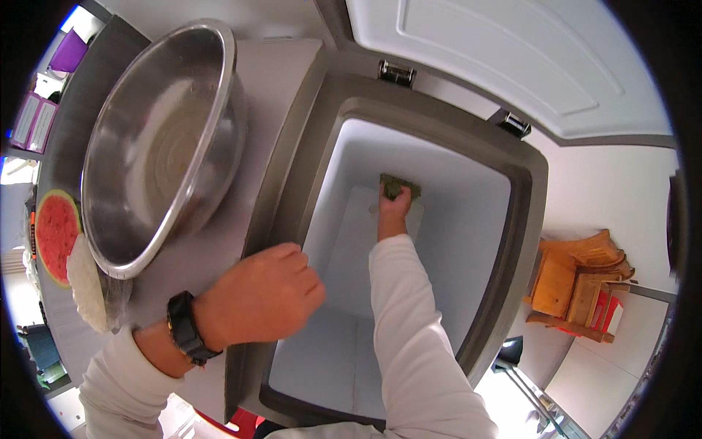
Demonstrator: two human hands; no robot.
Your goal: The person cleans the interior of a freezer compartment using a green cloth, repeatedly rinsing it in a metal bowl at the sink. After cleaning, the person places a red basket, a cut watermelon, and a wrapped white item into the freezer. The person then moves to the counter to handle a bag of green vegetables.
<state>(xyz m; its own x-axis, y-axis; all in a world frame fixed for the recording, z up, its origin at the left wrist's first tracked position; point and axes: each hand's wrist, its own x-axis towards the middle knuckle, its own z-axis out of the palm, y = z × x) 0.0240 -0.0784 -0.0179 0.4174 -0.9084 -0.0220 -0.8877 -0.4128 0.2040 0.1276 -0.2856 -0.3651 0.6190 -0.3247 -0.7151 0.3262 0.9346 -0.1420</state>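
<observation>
My right hand [395,206] reaches deep into a chest freezer [529,181] with a dark green cloth [400,186] in its grip. The cloth is against the pale inner wall [460,181], low down near the floor of the freezer. My left hand [263,293], with a black watch [186,329] on the wrist, is over the freezer's left rim, back of the hand up and fingers curled in. Its fingertips are hidden, so I cannot tell whether it touches the rim. The white lid [510,60] stands raised on two hinges.
Left of the freezer is a grey-covered table [269,82] bearing a large steel basin [230,159]. Beside the basin lie a cut watermelon half [55,236] and a pale plastic-wrapped bundle [88,285]. A wooden chair [570,280] stands to the right.
</observation>
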